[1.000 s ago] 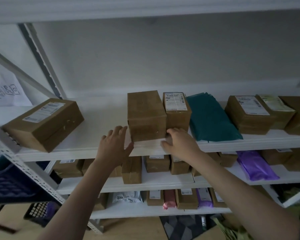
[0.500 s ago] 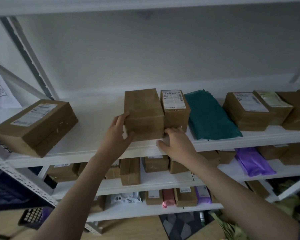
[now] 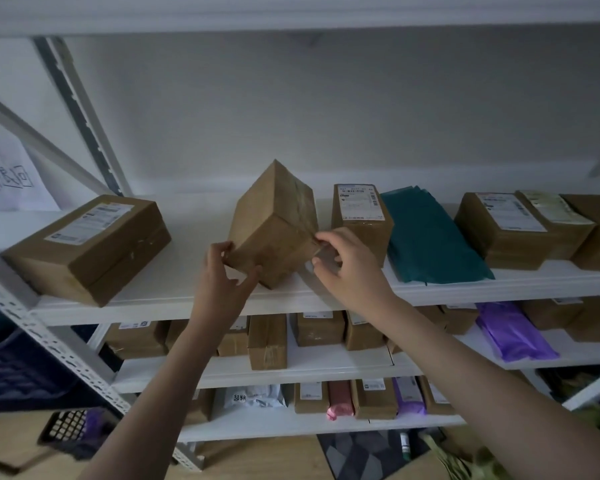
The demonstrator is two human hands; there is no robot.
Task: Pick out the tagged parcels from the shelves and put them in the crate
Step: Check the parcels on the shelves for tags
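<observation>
We've got the plain box (image 3: 274, 226) tipped on its edge on the top shelf (image 3: 187, 296), left hand (image 3: 222, 271) and right hand (image 3: 343, 265) both gripping its lower corners. Looks stiff, light, taped faces maybe slick; grip the side faces.

- On the top shelf (image 3: 174, 271) in front of you, a tilted box (image 3: 274, 223) sits between your left hand (image 3: 222, 275) and right hand (image 3: 347, 261).
- A labelled box (image 3: 361, 220) stands just to its right, then a flat mailer (image 3: 430, 237).
- A large box (image 3: 87, 247) lies well to its left.
- Two lower shelves (image 3: 326, 367) hold more parcels beneath.
</observation>
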